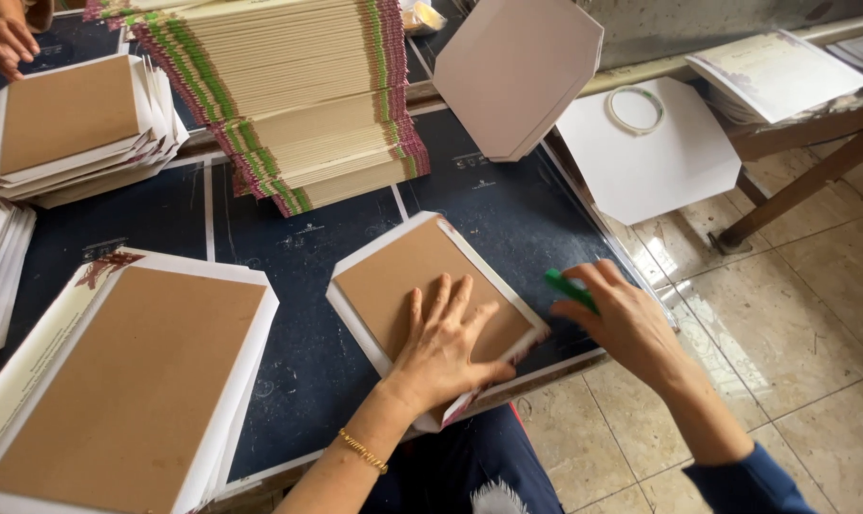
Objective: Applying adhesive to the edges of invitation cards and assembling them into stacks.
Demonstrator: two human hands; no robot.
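Observation:
My left hand (pixel 443 341) lies flat, fingers spread, on a brown cardboard panel (pixel 400 276) that sits on a white sheet with folded edges (pixel 353 324) on the dark table (pixel 308 371). My right hand (pixel 620 319) is closed around a small green tool (pixel 568 288) at the right edge of that sheet, near the table's corner. A gold bracelet circles my left wrist.
A tall fanned stack of finished covers (pixel 298 95) stands behind. Cardboard-on-paper stacks lie at front left (pixel 127 390) and back left (pixel 70 119). White octagonal boards (pixel 517 71), a tape ring (pixel 636 108) and printed sheets (pixel 779 71) sit at right. Another person's hand (pixel 3 40) shows top left. Tiled floor lies to the right.

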